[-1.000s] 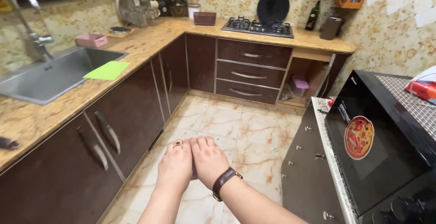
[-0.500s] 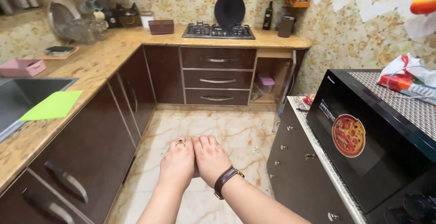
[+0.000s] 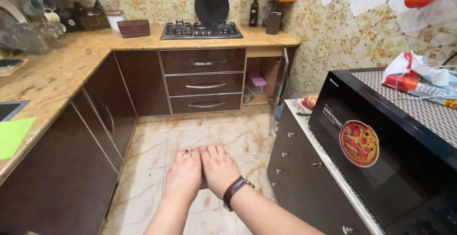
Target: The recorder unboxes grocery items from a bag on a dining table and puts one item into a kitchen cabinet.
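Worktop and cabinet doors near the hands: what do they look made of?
Worktop: likely polished stone, mottled tan with a soft sheen. Cabinet doors: probably glossy dark brown laminate; they reflect light, with metal bar handles. Both hands, the left hand and the right hand, touch neither.

Palms of left hand (image 3: 183, 174) and right hand (image 3: 218, 168) hidden, microwave (image 3: 381, 144) cut off at right edge

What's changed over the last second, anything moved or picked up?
Only the view moved: it swung to the right, so the steel sink slid out of frame and the black microwave oven fills more of the right. The left hand and right hand stayed pressed together, knuckles touching, over the marble floor tiles. Nothing was grasped or released.
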